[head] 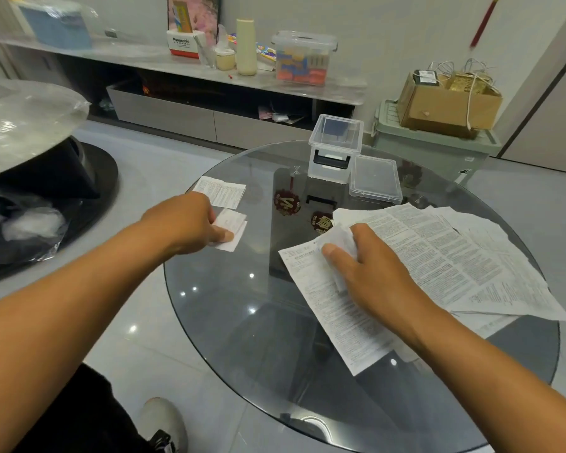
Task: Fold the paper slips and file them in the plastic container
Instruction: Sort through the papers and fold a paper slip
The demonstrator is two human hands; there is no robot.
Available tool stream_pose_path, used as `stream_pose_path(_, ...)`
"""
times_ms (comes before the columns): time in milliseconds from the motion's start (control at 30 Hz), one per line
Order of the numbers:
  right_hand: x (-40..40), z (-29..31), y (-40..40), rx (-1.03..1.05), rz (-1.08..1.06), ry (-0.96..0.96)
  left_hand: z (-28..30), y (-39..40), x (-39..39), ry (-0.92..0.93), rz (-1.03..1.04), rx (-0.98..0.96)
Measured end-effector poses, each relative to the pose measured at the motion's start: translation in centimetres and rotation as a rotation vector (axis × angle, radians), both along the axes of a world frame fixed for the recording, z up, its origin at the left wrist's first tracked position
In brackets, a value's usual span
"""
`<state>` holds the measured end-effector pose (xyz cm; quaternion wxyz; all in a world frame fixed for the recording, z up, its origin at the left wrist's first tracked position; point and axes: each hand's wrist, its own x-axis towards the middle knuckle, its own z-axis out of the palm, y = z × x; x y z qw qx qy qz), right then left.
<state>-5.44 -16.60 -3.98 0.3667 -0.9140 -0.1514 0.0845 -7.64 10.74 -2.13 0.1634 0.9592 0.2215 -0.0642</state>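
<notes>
Both bare forearms reaching forward over table. Left hand (pixel 190 223) stretching out to left, knuckles up, fingers curling down, thumb pinching folded slip (pixel 231 228). Right hand (pixel 370 266) lying palm down, thumb sticking out left, fingers curling round small crumpled paper (pixel 339 240). Wrists straight-ish, arms angling in from bottom corners.
</notes>
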Motion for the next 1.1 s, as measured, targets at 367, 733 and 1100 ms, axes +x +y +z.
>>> stream_pose_path(367, -0.7, -0.3, 1.7, 0.474, -0.14, 0.277, -0.6, -4.2, 0.0, -0.068, -0.113, -0.205)
stream_pose_path(733, -0.3, -0.6, 3.4, 0.355, 0.04, 0.206, -1.5, -5.0, 0.0, -0.164, -0.15, -0.348)
stream_pose_path(1100, 1.0, -1.6, 4.8, 0.458, 0.006, 0.081, -2.1, -5.4, -0.1, -0.345, -0.153, -0.56)
